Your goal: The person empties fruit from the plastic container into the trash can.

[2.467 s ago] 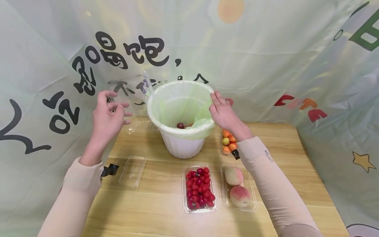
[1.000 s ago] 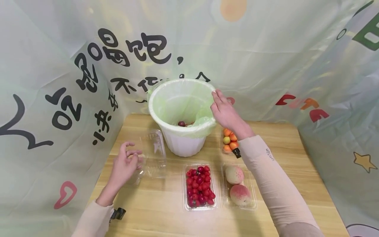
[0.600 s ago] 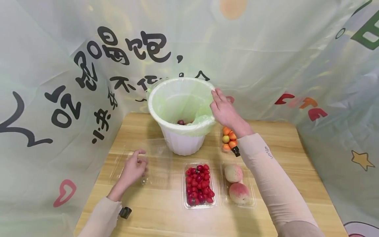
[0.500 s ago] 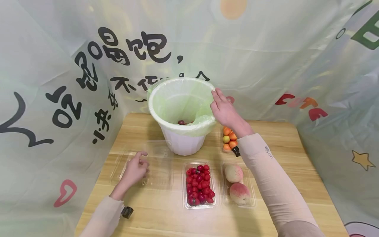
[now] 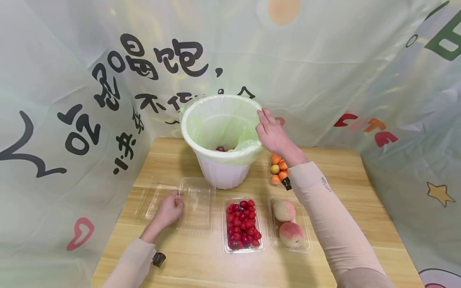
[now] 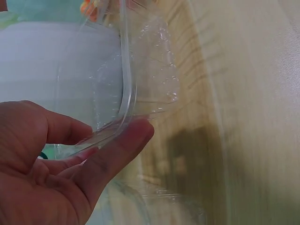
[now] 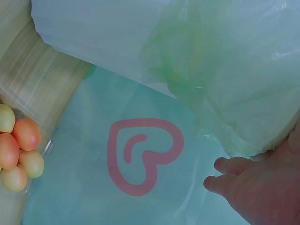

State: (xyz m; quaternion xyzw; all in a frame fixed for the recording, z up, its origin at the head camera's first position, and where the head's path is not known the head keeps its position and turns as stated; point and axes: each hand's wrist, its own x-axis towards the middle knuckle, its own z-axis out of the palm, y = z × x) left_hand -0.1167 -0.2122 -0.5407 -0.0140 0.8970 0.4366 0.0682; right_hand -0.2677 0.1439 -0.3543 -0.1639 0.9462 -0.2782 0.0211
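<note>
My left hand (image 5: pixel 167 210) pinches the edge of a clear plastic fruit box (image 5: pixel 197 206) left of the bin, with nothing visible inside the box. In the left wrist view, thumb and fingers meet at a corner of that box (image 6: pixel 126 70). A white bin (image 5: pixel 223 174) lined with a thin green bag (image 5: pixel 245 128) stands at the table's back. Down in it lie a dark red round fruit (image 5: pixel 220 149) and other pieces, partly hidden. My right hand (image 5: pixel 274 138) holds the bin's right rim over the bag; its thumb is hidden in the right wrist view.
Another clear plastic tray (image 5: pixel 149 208) lies left of my left hand. In front of the bin stand a box of red berries (image 5: pixel 243 226) and a box with two peaches (image 5: pixel 291 235). Small orange fruits (image 5: pixel 275 178) sit under my right forearm. Printed cloth walls (image 5: pixel 317 80) enclose the table.
My left hand has come down from raised beside the bin, bringing the clear box to the table and then slightly right. My right hand stays at the bin's rim.
</note>
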